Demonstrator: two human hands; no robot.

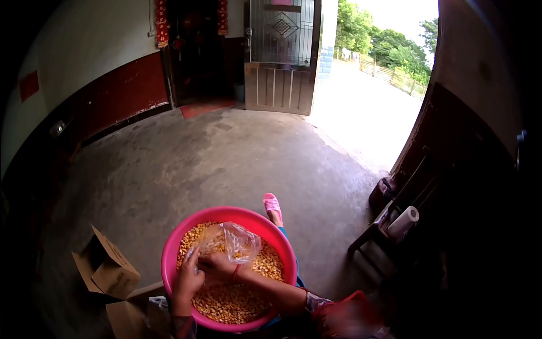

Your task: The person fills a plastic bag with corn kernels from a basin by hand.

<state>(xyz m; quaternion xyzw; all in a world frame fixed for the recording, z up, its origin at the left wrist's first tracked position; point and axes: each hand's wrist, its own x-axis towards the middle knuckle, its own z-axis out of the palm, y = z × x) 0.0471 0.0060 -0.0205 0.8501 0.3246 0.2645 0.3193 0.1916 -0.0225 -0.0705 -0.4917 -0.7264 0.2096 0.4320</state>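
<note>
A large pink basin (171, 242) in front of me holds a wide layer of yellow corn kernels (231, 305). Over the kernels lies a clear plastic bag (241, 242), its film spread out beyond my fingers. My left hand (189, 278) pinches the gathered edge of the bag near the basin's left side. Right beside it, my right hand (217, 264), with a red band at the wrist, is closed on the same film. The fingertips of the right hand are partly hidden, and whether anything is inside the bag is hard to make out.
Open cardboard boxes (116, 274) stand on the floor to the left. A pink shoe (271, 202) shows beyond the basin. At right, a dark chair (370, 240) carries a white paper roll (403, 221). An open door (280, 85) leads to a bright yard.
</note>
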